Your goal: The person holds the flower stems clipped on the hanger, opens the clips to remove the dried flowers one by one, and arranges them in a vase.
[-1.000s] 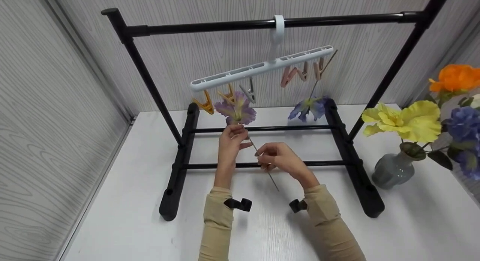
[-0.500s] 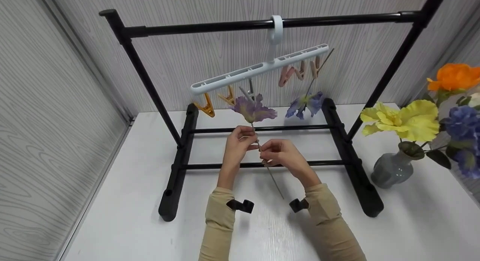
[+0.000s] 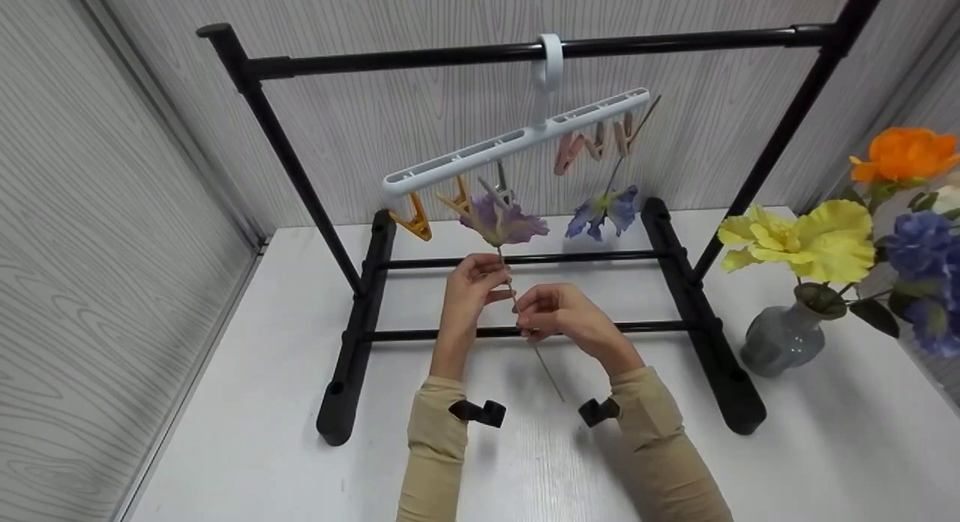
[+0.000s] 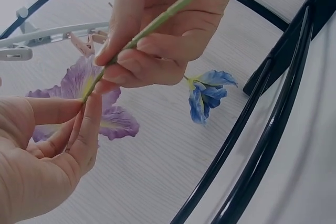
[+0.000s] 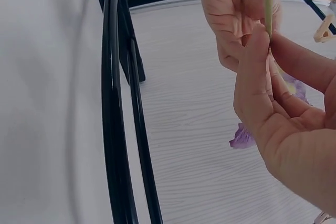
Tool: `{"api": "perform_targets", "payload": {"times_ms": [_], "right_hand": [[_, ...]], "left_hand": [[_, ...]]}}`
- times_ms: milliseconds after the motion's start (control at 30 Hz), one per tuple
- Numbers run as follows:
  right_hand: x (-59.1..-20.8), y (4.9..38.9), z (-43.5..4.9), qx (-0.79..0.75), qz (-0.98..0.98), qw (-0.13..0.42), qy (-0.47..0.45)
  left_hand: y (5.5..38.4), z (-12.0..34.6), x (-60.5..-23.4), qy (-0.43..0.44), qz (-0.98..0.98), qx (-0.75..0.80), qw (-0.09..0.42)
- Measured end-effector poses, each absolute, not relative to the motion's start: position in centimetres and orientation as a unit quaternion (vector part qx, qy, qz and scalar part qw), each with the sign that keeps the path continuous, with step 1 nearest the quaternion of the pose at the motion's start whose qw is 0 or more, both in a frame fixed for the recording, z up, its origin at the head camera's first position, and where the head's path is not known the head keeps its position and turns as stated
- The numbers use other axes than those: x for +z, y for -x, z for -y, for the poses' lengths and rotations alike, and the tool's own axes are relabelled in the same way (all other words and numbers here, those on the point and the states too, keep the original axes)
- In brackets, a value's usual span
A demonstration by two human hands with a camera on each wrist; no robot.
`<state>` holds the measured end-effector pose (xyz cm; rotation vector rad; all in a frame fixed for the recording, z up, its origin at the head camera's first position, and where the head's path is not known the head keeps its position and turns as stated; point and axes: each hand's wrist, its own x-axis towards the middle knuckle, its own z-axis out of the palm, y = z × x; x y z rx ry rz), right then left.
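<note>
A purple artificial flower (image 3: 501, 220) on a long thin stem is held upright, slightly tilted, below a white clip hanger (image 3: 517, 141). My left hand (image 3: 472, 286) pinches the stem just under the bloom between thumb and fingertips. Lower on the same stem, my right hand (image 3: 566, 319) pinches it too, and the free end slants down toward me. The bloom overlaps a grey clip (image 3: 498, 184) in the head view; whether they touch I cannot tell. Yellow clips (image 3: 415, 220) hang at the hanger's left. On the right, a blue flower (image 3: 602, 211) hangs head down by its stem from a clip (image 3: 622, 136).
A black rack (image 3: 420, 57) carries the hanger on its top bar, with two low crossbars behind and under my hands. To the right stands a grey vase (image 3: 784, 340) with yellow, orange and blue flowers. Pink clips (image 3: 568, 154) hang near the hanger's middle.
The purple flower has moved right and become more upright, its bloom now clear above my fingers. Both hands shifted slightly and still hold the stem. The hanger has swung a little.
</note>
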<state>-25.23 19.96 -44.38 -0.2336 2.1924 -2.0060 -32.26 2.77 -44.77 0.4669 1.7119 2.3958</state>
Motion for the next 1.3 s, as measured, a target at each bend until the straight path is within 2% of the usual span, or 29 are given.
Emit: {"api": "perform_targets", "payload": {"times_ms": [433, 900, 1300], "right_hand": [[-42.7, 23.8, -21.5, -0.688, -0.717, 0.072, 0.084], [-39.7, 20.7, -24.8, -0.712, -0.687, -0.019, 0.143], [-37.6, 17.7, -27.6, -0.725, -0.651, -0.120, 0.190]], "left_hand": [[32.3, -2.5, -45.0, -0.147, -0.565, 0.808, 0.075], [32.2, -2.7, -45.0, -0.151, -0.582, 0.795, 0.078], [32.5, -2.8, -45.7, -0.146, -0.585, 0.793, 0.087]]}}
